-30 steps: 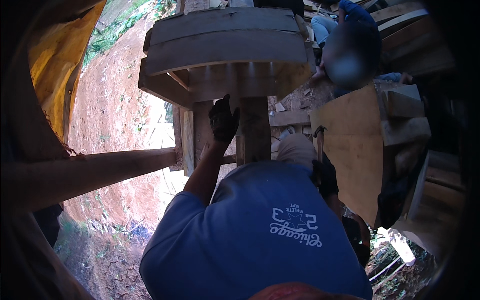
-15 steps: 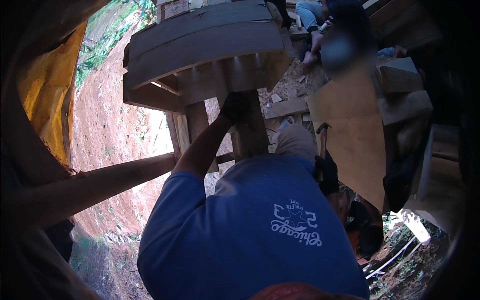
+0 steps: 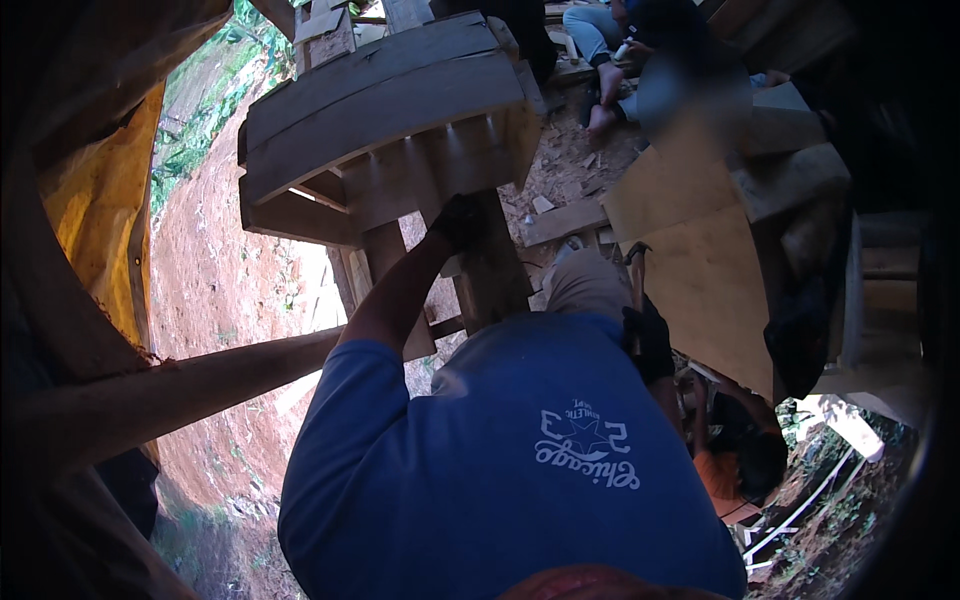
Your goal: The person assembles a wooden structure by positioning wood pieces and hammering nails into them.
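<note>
My left hand, in a dark glove, is closed at the upper part of an upright wooden board; shadow hides most of its fingers. This board stands under a box-like wooden frame made of wide planks, open on the side facing me. Down by my right thigh, my right hand, also gloved, is wrapped round the handle of a hammer. The hammer points up, its metal head above the hand and apart from the frame.
A large tan sheet of board stands at my right. Beyond it another person sits barefoot among wood scraps. A person in orange is low at the right. A thick pole crosses at left, before an earth bank.
The view has shifted a little, so the frame sits slightly further left. My left hand stays at the board, and the hammer remains in my right hand. More of the person in orange shows.
</note>
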`<move>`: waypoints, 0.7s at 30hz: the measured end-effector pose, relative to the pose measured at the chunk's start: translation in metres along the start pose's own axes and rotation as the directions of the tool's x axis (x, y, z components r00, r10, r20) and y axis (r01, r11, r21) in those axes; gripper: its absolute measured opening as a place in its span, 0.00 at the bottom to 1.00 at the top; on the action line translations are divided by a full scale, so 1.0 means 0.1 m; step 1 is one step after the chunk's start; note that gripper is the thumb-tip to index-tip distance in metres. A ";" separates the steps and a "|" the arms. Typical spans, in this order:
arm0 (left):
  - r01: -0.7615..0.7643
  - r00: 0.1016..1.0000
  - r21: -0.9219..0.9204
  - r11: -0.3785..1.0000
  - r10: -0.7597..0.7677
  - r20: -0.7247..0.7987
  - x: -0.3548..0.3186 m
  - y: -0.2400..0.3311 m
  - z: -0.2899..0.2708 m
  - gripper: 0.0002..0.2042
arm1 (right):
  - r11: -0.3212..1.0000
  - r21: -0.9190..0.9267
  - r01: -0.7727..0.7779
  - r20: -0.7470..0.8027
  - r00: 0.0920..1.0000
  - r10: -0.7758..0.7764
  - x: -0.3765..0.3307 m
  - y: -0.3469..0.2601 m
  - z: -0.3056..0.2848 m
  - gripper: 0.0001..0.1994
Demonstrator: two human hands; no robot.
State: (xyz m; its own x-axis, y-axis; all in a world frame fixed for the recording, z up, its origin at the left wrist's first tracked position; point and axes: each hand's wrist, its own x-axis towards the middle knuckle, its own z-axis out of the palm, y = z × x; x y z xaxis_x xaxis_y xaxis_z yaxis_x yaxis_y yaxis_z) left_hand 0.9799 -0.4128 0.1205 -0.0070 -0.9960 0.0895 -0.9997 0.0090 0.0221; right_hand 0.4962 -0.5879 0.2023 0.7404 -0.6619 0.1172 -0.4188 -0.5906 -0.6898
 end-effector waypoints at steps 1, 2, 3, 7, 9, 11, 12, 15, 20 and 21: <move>-0.018 1.000 -0.011 1.000 0.018 -0.003 -0.03 -0.01 -0.03 0.06 | 0.998 0.047 -0.050 0.017 0.999 0.049 -0.01 0.03 0.02 0.19; -0.054 0.999 -0.028 0.998 0.054 -0.009 0.04 0.01 -0.06 0.06 | 0.953 0.192 -0.233 0.082 0.972 0.221 -0.11 0.20 0.07 0.19; -0.025 0.999 0.019 1.000 0.024 0.030 0.06 0.04 -0.10 0.06 | 0.902 0.248 -0.354 0.147 0.934 0.326 -0.14 0.25 0.08 0.18; 0.091 0.994 0.067 0.994 -0.094 0.055 0.09 0.12 -0.27 0.05 | 0.777 0.232 -0.586 0.273 0.805 0.526 -0.20 0.29 0.08 0.14; 0.077 0.994 0.035 0.996 -0.073 -0.087 0.06 0.12 -0.25 0.06 | 0.799 0.219 -0.560 0.288 0.819 0.496 -0.22 0.29 0.07 0.13; 0.004 0.950 0.046 0.999 0.010 -0.312 -0.02 0.10 -0.21 0.06 | 0.836 0.170 -0.522 0.314 0.832 0.456 -0.18 0.19 0.02 0.13; 0.062 0.960 0.014 0.998 -0.056 -0.275 -0.02 0.13 -0.26 0.06 | 0.839 0.154 -0.521 0.319 0.830 0.457 -0.14 0.08 -0.01 0.14; 0.205 0.934 -0.069 0.976 -0.216 -0.285 -0.03 0.24 -0.33 0.07 | 0.817 0.142 -0.559 0.333 0.804 0.492 -0.04 -0.18 -0.06 0.21; 0.393 0.900 -0.168 0.904 -0.415 -0.129 0.10 0.54 -1.04 0.10 | 0.892 0.141 -0.430 0.263 0.885 0.385 -0.11 -0.11 -0.06 0.20; 0.475 0.826 -0.363 0.802 -0.548 -0.130 0.02 0.59 -1.19 0.11 | 0.624 0.279 -0.730 0.399 0.679 0.616 -0.02 -0.22 -0.08 0.20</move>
State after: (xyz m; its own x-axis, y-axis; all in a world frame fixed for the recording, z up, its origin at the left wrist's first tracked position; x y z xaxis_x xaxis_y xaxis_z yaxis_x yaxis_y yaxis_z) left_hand 0.9237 -0.4033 0.2404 0.5452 -0.8162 0.1914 -0.7965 -0.4331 0.4219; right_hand 0.4995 -0.5770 0.2226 0.4544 -0.6292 -0.6305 -0.6553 0.2433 -0.7151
